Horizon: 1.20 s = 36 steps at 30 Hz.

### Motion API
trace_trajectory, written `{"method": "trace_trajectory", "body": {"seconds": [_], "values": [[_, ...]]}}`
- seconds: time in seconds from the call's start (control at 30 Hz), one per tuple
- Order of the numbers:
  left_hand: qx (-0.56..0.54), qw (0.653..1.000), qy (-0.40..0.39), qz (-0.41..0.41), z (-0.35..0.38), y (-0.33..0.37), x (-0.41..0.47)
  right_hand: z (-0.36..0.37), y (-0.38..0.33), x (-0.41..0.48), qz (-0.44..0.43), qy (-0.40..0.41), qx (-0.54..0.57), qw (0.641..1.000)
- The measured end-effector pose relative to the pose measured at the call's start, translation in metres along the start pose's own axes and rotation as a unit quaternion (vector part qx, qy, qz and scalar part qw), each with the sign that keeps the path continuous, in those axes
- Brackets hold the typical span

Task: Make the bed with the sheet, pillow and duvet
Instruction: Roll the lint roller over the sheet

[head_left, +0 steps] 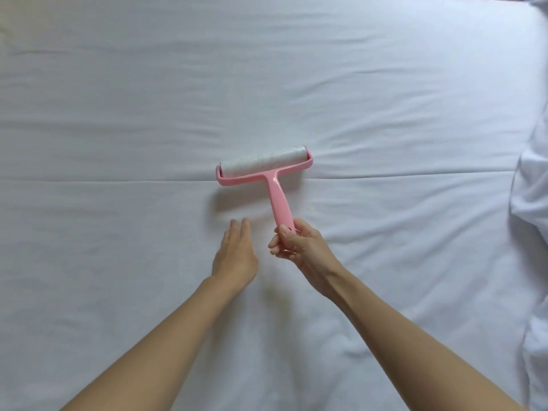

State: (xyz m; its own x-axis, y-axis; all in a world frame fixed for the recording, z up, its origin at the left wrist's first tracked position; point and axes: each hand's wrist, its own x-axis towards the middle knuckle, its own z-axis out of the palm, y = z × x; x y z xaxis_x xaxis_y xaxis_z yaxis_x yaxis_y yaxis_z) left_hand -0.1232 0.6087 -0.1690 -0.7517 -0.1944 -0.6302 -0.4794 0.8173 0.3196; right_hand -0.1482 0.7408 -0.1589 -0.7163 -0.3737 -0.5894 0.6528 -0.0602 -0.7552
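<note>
Spread under both hands, a lightly creased white sheet point(118, 143) covering the bed. Over it, the left hand point(235, 256), open, fingers straight and together, holding nothing; contact with the sheet unclear. Just right of it, the right hand point(298, 244), curled round the handle end of a pink lint roller point(267, 170), roller head resting on the sheet beyond the fingers. Far right of that hand, bunched white bedding point(530, 203).

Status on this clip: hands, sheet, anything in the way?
Right hand grips pink lint roller handle. Left hand open, over sheet. Sheet spread, lightly creased. Bunched white bedding at right edge.
</note>
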Motion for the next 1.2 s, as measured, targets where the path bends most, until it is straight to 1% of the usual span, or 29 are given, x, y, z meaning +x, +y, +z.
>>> {"method": "trace_trajectory", "body": {"seconds": [0.13, 0.23, 0.33, 0.47, 0.6, 0.77, 1.0, 1.1, 1.2], "values": [[0.005, 1.000, 0.013, 0.002, -0.009, 0.016, -0.015, -0.006, -0.014, -0.025, -0.028, 0.012, 0.035, 0.999], [0.004, 1.000, 0.021, 0.020, -0.011, 0.039, -0.019, -0.019, -0.023, -0.041, -0.039, 0.041, 0.059, 0.997], [0.006, 0.999, 0.017, 0.050, -0.006, 0.064, -0.018, -0.040, -0.020, -0.053, -0.034, 0.080, 0.063, 0.994], [0.022, 0.997, -0.008, 0.072, 0.008, 0.088, -0.009, -0.067, -0.004, -0.065, -0.014, 0.130, 0.070, 0.989], [0.044, 0.995, -0.026, 0.083, 0.020, 0.104, 0.010, -0.085, 0.002, -0.058, -0.002, 0.149, 0.070, 0.986], [0.069, 0.992, -0.013, 0.104, 0.019, 0.123, 0.048, -0.091, -0.017, -0.015, -0.023, 0.164, 0.055, 0.985], [0.092, 0.991, 0.027, 0.097, -0.015, 0.148, 0.123, -0.102, -0.073, 0.079, -0.065, 0.235, 0.059, 0.968], [0.114, 0.988, 0.036, 0.101, -0.035, 0.164, 0.155, -0.110, -0.095, 0.117, -0.085, 0.261, 0.010, 0.962], [0.126, 0.985, 0.047, 0.106, -0.053, 0.179, 0.186, -0.116, -0.115, 0.152, -0.094, 0.268, -0.026, 0.958]]}}
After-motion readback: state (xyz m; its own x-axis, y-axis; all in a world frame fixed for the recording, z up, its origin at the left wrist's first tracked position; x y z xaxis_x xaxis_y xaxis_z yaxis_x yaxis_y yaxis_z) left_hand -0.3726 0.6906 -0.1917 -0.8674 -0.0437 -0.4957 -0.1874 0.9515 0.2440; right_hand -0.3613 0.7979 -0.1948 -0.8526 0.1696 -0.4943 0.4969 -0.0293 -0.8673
